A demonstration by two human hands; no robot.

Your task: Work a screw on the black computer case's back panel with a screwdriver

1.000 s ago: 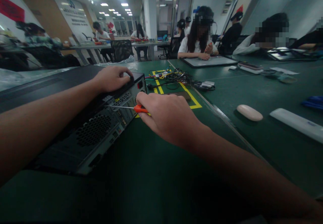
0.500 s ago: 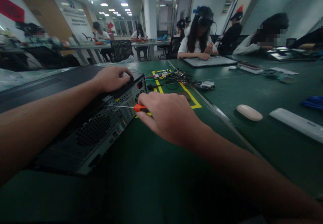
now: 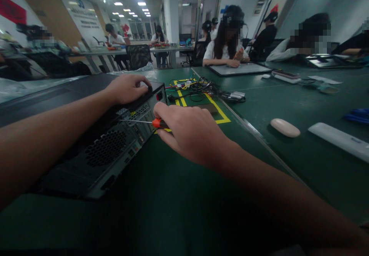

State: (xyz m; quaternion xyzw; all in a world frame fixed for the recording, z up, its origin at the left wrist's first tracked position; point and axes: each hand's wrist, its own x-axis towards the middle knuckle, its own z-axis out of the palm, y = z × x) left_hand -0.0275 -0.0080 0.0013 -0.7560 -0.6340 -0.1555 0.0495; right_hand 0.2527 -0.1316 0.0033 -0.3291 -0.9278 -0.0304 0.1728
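Observation:
A black desktop computer case [image 3: 65, 88] lies on the green table at the left, its metal back panel with a honeycomb vent and ports facing me. My left hand [image 3: 127, 89] rests on its top edge, thumb and index finger bent onto the case near the rear corner. In my right hand [image 3: 188, 131] is a screwdriver [image 3: 158, 123] with an orange and black handle, fingers closed round it. Its thin shaft points left, and the tip meets the panel near a small metal bracket [image 3: 123, 113]. Whatever sits under the tip is too small to make out.
Behind my right hand, tangled cables [image 3: 206, 87] lie by a yellow tape outline [image 3: 221, 116]. Rightward are a pale mouse-shaped object [image 3: 285, 128] and a long white object [image 3: 340, 140]. Across the table a person [image 3: 230, 37] works over a flat panel [image 3: 239, 70].
My right thumb and index finger have shifted slightly on the screwdriver handle. The screwdriver, the case and my left hand stay almost where they were.

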